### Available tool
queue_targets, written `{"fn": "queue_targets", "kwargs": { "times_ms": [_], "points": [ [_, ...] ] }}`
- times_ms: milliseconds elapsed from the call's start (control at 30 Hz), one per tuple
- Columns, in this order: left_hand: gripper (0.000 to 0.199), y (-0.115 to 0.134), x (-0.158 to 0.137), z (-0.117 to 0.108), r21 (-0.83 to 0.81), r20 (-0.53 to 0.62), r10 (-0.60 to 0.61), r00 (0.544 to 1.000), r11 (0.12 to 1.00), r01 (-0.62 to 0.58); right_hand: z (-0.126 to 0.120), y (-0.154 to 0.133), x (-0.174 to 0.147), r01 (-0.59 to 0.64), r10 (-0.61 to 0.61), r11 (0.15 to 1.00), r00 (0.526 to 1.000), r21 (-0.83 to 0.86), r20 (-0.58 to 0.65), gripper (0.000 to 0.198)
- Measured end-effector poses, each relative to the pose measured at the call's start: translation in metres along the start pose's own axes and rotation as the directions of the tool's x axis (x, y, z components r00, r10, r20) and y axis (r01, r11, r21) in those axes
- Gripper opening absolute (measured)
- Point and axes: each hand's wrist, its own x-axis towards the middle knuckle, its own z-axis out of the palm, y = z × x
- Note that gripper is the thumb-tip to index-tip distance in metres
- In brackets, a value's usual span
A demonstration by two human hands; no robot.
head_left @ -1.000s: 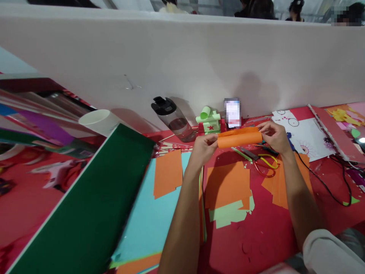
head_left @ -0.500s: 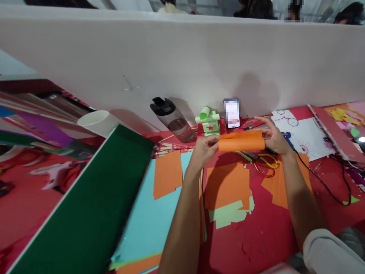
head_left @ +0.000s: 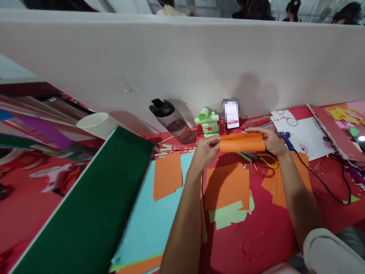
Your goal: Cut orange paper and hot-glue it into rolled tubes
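An orange paper roll [head_left: 242, 144] is held level above the table between my two hands. My left hand [head_left: 208, 150] pinches its left end. At the right end, my right hand [head_left: 268, 140] grips the paper, with fingers reaching along the far edge. Behind the roll stands a small green and red paper model [head_left: 209, 123] with a red star on its front. Scissors [head_left: 266, 165] with yellow and red handles lie below the roll. Flat orange paper pieces [head_left: 228, 182] rest nearer to me, over light green scraps [head_left: 228, 217].
A dark green board [head_left: 85, 205] leans at the left beside blue sheets [head_left: 148, 224]. A water bottle [head_left: 173, 121] and a phone [head_left: 230, 113] stand by the white partition [head_left: 182, 61]. The blue glue gun [head_left: 286, 140] trails a black cord at the right.
My right hand's raised fingers have come down onto the roll's far edge. The roll and my left hand have stayed almost in place.
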Motion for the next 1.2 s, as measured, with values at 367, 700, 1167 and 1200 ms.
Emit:
{"fn": "queue_targets", "kwargs": {
  "times_ms": [367, 700, 1167, 1200],
  "points": [
    [0.021, -0.016, 0.004, 0.003, -0.062, 0.023, -0.009, 1.0, 0.998, 0.01, -0.001, 0.006, 0.001, -0.072, 0.067, 0.996, 0.991, 0.043, 0.116, 0.046],
    [0.024, -0.014, 0.004, 0.003, -0.123, 0.067, -0.084, 0.994, 0.988, 0.092, -0.001, 0.006, 0.002, -0.048, 0.047, 0.999, 0.987, 0.005, 0.153, 0.044],
    [0.025, -0.013, 0.006, 0.003, -0.149, 0.079, -0.162, 0.984, 0.974, 0.172, 0.0, 0.007, 0.002, -0.007, 0.006, 1.0, 0.997, 0.01, 0.083, 0.046],
    [0.025, -0.013, 0.006, 0.003, -0.142, 0.073, -0.17, 0.983, 0.974, 0.179, 0.0, 0.008, 0.002, 0.011, -0.011, 1.0, 0.998, 0.011, 0.059, 0.046]
  ]
}}
